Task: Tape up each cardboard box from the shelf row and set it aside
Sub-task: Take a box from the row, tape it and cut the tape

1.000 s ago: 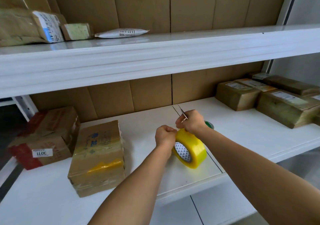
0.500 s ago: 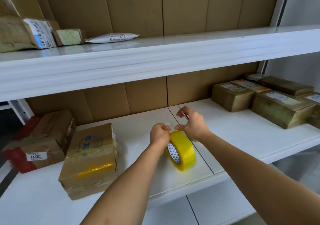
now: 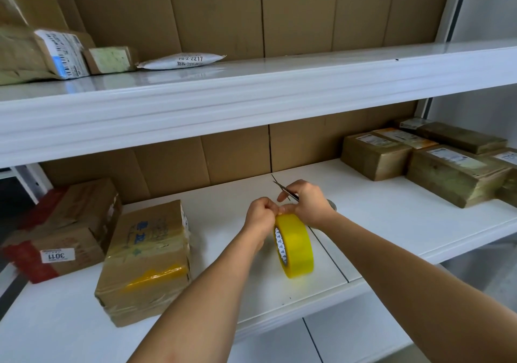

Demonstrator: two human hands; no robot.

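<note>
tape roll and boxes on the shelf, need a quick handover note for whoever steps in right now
Left hand: fingers curled at the top of the yellow tape roll, apparently picking at the tape end.
Right hand: holds scissors, blades pointing up and away, while its thumb touches the roll's top.
The roll stands on edge on the lower shelf.
Left of the roll: a box with yellow tape already across it, and a box with red tape beyond.
Right end: a row of brown boxes, apparently not yet handled.
Left to do: free the tape end, then tape the remaining boxes and set them aside.
</note>
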